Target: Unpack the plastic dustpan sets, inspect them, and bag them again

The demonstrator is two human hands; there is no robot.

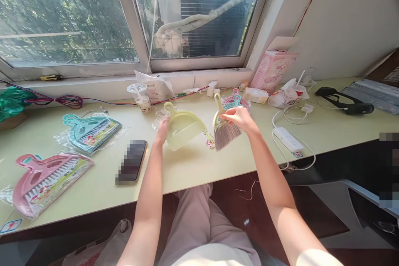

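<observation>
From the far left of the counter [187,170] I count one green bag [12,99], then two wrapped sets — one pink set [52,183], one teal set [93,133] — then one phone [131,162] and one cup [141,99].

Next comes my left grip [161,131]: the forearm rises almost straight from the lower edge of view, and thumb and fingers pinch the left side of the one yellow dustpan [183,126]. The pan sits in front of me, handle pointing away; I can't tell whether it touches the counter. One label [208,138] lies between it and the one brush [227,136], whose bristles point down and whose handle is up.

My right grip [239,117] pinches the brush at the handle's base, the arm slanting in from lower right, fingers pointing left. Behind it, partly hidden, is a third set [236,98]. Further right: one pink box [274,70], one power strip [287,139], one black headset [358,108].
</observation>
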